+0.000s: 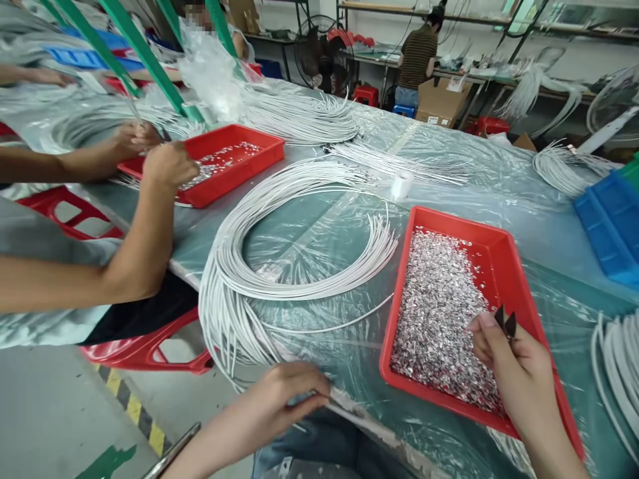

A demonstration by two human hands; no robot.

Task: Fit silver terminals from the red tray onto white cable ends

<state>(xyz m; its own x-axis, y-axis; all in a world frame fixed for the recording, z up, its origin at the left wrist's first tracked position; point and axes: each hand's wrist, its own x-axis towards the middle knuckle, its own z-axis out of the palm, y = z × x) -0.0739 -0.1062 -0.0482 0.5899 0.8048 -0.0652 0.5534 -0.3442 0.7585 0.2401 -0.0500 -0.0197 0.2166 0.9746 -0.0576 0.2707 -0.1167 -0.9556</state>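
Observation:
My right hand (519,362) is closed around a small dark tool with two pointed tips (506,322), which stick up apart from each other. It is over the right side of a red tray (504,256) that holds a heap of small silvery metal pieces (439,319). At the table's front edge, my left hand (294,392) has its thumb and fingertips brought together. What lies between them, if anything, I cannot make out. Left of the tray lies a large coil of white cables (234,266), with one loose cable (339,324) reaching to the tray's side.
A co-worker's hands (167,159) work at another red tray (249,176) on the left. More white cables (304,116) lie behind, beside a white roll (401,185). Blue bins (612,219) stand at the right. Green posts (144,53) rise at the back left.

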